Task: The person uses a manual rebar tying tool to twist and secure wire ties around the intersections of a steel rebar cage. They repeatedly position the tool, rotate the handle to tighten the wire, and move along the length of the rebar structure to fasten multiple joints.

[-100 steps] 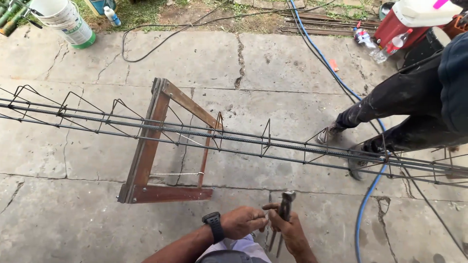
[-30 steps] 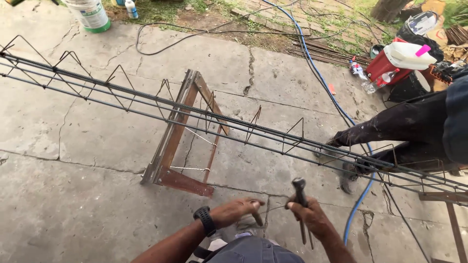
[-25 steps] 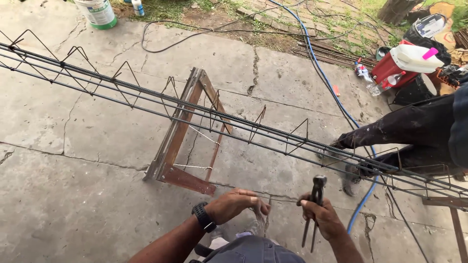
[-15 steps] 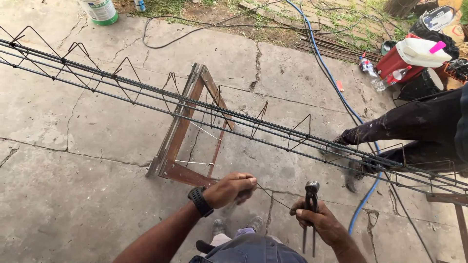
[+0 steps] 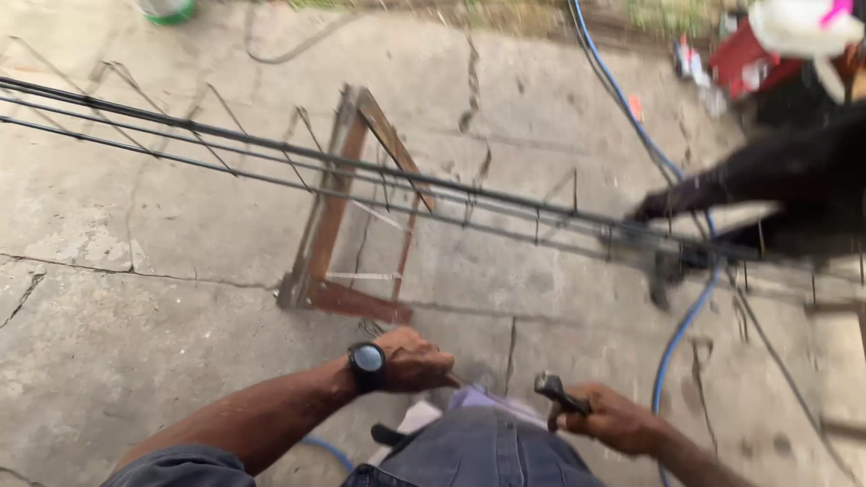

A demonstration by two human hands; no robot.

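Gripped tight in our right hand (image 5: 618, 419) were the dark pliers (image 5: 555, 395), head pointing up and away from the palm; our left hand (image 5: 415, 359), with the wristwatch (image 5: 367, 359) behind it, was curled into a fist, apparently around a thin tie wire too faint for us to be sure of. Beyond both fists the rebar cage (image 5: 379, 176) ran across the rusty steel trestle (image 5: 347, 212), with a co-worker's dark sleeve (image 5: 776, 185) on it further right. We judged that the wire could slip from the fist, or the pliers snag the blue hose (image 5: 677, 329). Compared with half a second earlier, both hands had dropped nearer our lap and the view had blurred.
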